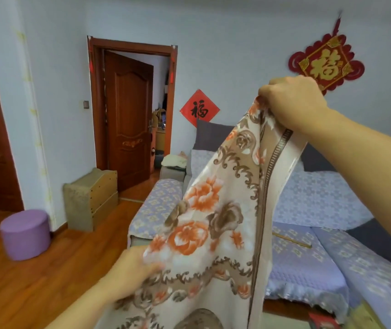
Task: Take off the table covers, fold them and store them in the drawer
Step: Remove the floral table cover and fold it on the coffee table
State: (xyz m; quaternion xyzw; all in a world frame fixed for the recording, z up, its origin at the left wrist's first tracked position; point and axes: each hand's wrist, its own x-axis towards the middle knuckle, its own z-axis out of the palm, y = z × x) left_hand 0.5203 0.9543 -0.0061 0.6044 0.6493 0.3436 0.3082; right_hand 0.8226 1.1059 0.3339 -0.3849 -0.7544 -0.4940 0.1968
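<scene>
A white table cover [216, 224] printed with orange and brown flowers hangs in the air in front of me, draped and doubled over along a vertical fold. My right hand [294, 103] pinches its top corner high up near the wall. My left hand [130, 269] grips the cover's lower left edge, fingers hidden behind the cloth. The cover's bottom runs out of the frame below. No table or drawer for it is plainly visible.
A corner sofa [308, 262] with lilac patterned covers sits behind the cloth. A purple round stool [25, 233] and a small wooden cabinet [90, 198] stand on the wood floor at left. A brown door [128, 119] is ajar.
</scene>
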